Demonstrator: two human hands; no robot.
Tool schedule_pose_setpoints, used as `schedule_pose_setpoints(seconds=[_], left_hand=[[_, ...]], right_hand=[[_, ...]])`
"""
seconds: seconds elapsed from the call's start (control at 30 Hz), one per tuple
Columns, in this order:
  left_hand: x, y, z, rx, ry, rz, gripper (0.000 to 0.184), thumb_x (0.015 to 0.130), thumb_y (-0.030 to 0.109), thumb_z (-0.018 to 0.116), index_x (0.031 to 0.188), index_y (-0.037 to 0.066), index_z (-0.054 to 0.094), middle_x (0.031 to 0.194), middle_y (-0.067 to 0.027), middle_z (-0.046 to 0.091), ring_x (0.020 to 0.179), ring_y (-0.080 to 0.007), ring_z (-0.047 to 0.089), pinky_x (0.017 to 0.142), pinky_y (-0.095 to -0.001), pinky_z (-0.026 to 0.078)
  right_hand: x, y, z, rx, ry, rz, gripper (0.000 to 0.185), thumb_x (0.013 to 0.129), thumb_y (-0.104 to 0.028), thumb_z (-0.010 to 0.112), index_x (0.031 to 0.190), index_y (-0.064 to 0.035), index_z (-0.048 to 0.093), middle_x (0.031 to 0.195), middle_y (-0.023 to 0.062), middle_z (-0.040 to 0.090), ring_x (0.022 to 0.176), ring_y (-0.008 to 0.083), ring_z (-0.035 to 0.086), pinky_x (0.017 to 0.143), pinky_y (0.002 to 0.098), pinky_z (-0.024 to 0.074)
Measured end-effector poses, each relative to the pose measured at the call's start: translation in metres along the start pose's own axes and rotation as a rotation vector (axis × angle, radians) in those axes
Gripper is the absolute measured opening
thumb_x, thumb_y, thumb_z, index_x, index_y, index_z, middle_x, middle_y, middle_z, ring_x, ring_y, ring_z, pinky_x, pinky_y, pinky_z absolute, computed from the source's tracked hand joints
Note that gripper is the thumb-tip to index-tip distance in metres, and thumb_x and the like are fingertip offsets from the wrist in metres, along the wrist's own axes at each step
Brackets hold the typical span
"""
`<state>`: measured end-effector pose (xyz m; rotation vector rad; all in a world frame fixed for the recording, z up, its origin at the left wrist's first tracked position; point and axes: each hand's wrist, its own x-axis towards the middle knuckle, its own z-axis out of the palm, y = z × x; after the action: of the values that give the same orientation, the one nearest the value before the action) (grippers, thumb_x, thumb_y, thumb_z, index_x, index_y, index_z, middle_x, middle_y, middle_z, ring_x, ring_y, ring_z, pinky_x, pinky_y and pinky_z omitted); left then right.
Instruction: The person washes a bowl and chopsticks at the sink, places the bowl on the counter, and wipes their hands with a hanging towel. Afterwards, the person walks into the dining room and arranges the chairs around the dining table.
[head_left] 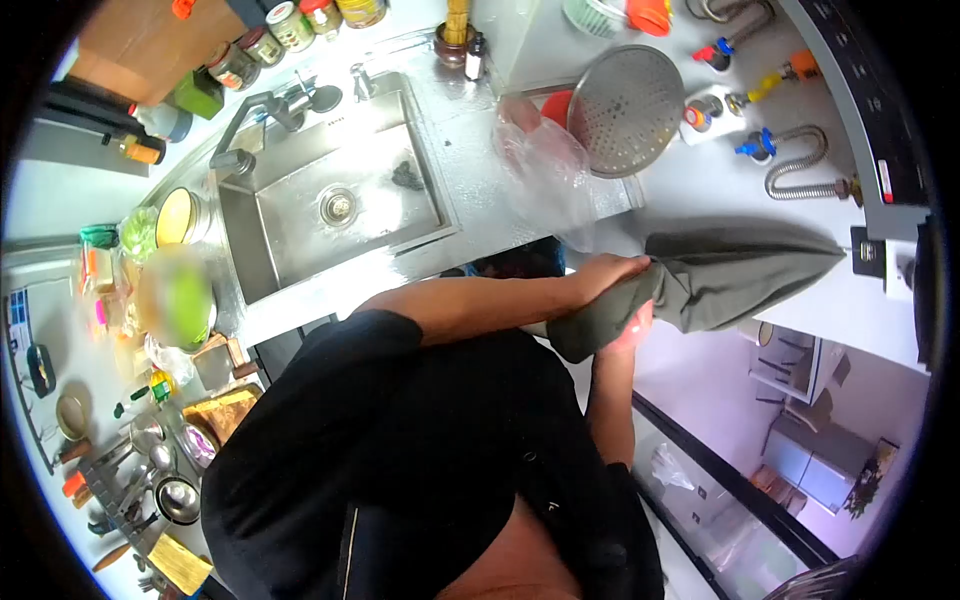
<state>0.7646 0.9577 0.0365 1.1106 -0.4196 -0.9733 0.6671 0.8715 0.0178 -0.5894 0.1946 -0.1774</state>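
Note:
A grey-green cloth (pixel 735 275) hangs from a point on the wall at the right and stretches across to my hands. My left hand (pixel 608 276) lies on the upper edge of the cloth, its fingers bent over the fabric. Below it, my right hand (pixel 632 328) is partly wrapped in the same cloth, with some fingers hidden by the folds. A clear plastic bag (pixel 550 180) lies on the counter above my hands, beside a round perforated metal tray (pixel 626 112).
A steel sink (pixel 290 215) with a faucet is at the upper left. Jars line the wall behind it. Hoses and valves are at the upper right. Utensils and a cutting board (pixel 222 412) stand at the left. Through an opening at lower right, another room shows.

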Motion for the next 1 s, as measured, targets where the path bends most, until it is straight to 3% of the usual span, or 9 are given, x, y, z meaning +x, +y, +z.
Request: schedule_pose_setpoints(seconds=[0.07, 0.17, 0.3, 0.4, 0.5, 0.63, 0.67, 0.8, 1.0], left_hand=[[-0.001, 0.013, 0.002, 0.134, 0.017, 0.141, 0.042, 0.093, 0.039, 0.047, 0.094, 0.001, 0.064, 0.085, -0.0060, 0.063, 0.077, -0.0139, 0.057, 0.072, -0.0285, 0.045], [-0.005, 0.035, 0.014, -0.248, 0.094, -0.243, 0.043, 0.094, 0.040, 0.046, 0.093, 0.001, 0.063, 0.082, -0.0067, 0.063, 0.073, -0.0144, 0.057, 0.069, -0.0293, 0.045], [0.000, 0.027, 0.025, -0.475, 0.135, -0.203, 0.044, 0.095, 0.040, 0.044, 0.092, 0.001, 0.063, 0.078, -0.0038, 0.062, 0.068, -0.0120, 0.055, 0.066, -0.0292, 0.045], [-0.016, 0.052, 0.028, -0.512, 0.253, -0.163, 0.043, 0.095, 0.040, 0.043, 0.095, 0.001, 0.060, 0.088, -0.0052, 0.060, 0.079, -0.0123, 0.053, 0.072, -0.0301, 0.044], [-0.001, 0.041, 0.024, -0.666, 0.144, -0.271, 0.045, 0.093, 0.043, 0.044, 0.098, 0.001, 0.059, 0.093, -0.0058, 0.059, 0.086, -0.0123, 0.052, 0.076, -0.0313, 0.043], [-0.006, 0.034, 0.032, -0.698, -0.049, -0.238, 0.061, 0.092, 0.053, 0.038, 0.116, -0.001, 0.055, 0.114, -0.0097, 0.058, 0.104, -0.0177, 0.051, 0.094, -0.0301, 0.037], [-0.015, 0.035, 0.028, -0.520, -0.106, -0.213, 0.068, 0.091, 0.057, 0.036, 0.123, -0.001, 0.050, 0.125, -0.0116, 0.052, 0.114, -0.0193, 0.046, 0.101, -0.0288, 0.030], [-0.001, -0.006, 0.048, -0.680, -0.211, -0.218, 0.058, 0.093, 0.050, 0.041, 0.120, 0.000, 0.053, 0.116, -0.0110, 0.057, 0.109, -0.0170, 0.050, 0.098, -0.0288, 0.034], [-0.013, 0.009, 0.061, -0.746, -0.327, -0.058, 0.047, 0.097, 0.028, 0.038, 0.137, 0.005, 0.036, 0.142, -0.0039, 0.035, 0.129, -0.0132, 0.032, 0.109, -0.0252, 0.020]], right_hand=[[0.000, -0.002, 0.023, -0.104, 0.100, -0.075, 0.058, 0.090, -0.046, 0.047, 0.129, -0.0026, 0.041, 0.124, 0.0125, 0.048, 0.112, 0.0255, 0.049, 0.096, 0.0383, 0.0390], [0.003, 0.000, 0.053, -0.265, 0.353, -0.239, 0.056, 0.091, -0.047, 0.047, 0.123, -0.0007, 0.045, 0.116, 0.0120, 0.053, 0.105, 0.0229, 0.053, 0.090, 0.0363, 0.0429], [0.002, -0.009, 0.044, -0.903, 0.352, -0.532, 0.039, 0.090, -0.039, 0.054, 0.105, -0.0029, 0.054, 0.095, 0.0069, 0.059, 0.083, 0.0199, 0.056, 0.077, 0.0303, 0.0457], [-0.002, -0.015, 0.052, -1.845, 0.509, -0.826, 0.040, 0.082, -0.031, 0.061, 0.107, -0.0014, 0.050, 0.089, 0.0094, 0.055, 0.083, 0.0200, 0.053, 0.078, 0.0323, 0.0445], [-0.004, -0.007, 0.059, -1.877, 0.625, -0.873, 0.046, 0.083, -0.032, 0.061, 0.116, -0.0019, 0.048, 0.098, 0.0128, 0.053, 0.088, 0.0242, 0.055, 0.080, 0.0351, 0.0445], [-0.019, 0.003, 0.046, -1.151, 0.663, -0.214, 0.050, 0.086, -0.036, 0.056, 0.121, -0.0019, 0.045, 0.115, 0.0144, 0.049, 0.102, 0.0237, 0.052, 0.085, 0.0357, 0.0433], [-0.018, 0.011, 0.055, -0.881, 0.732, -0.248, 0.047, 0.090, -0.037, 0.051, 0.121, -0.0034, 0.045, 0.106, 0.0051, 0.053, 0.093, 0.0164, 0.053, 0.080, 0.0305, 0.0455], [-0.024, 0.008, 0.057, -0.605, 0.651, -0.344, 0.046, 0.090, -0.037, 0.051, 0.120, -0.0033, 0.046, 0.106, 0.0051, 0.053, 0.092, 0.0163, 0.054, 0.080, 0.0303, 0.0455], [-0.026, -0.025, 0.045, -0.512, 0.528, -0.448, 0.044, 0.090, -0.036, 0.051, 0.120, -0.0032, 0.046, 0.105, 0.0050, 0.053, 0.092, 0.0162, 0.054, 0.080, 0.0300, 0.0455]])
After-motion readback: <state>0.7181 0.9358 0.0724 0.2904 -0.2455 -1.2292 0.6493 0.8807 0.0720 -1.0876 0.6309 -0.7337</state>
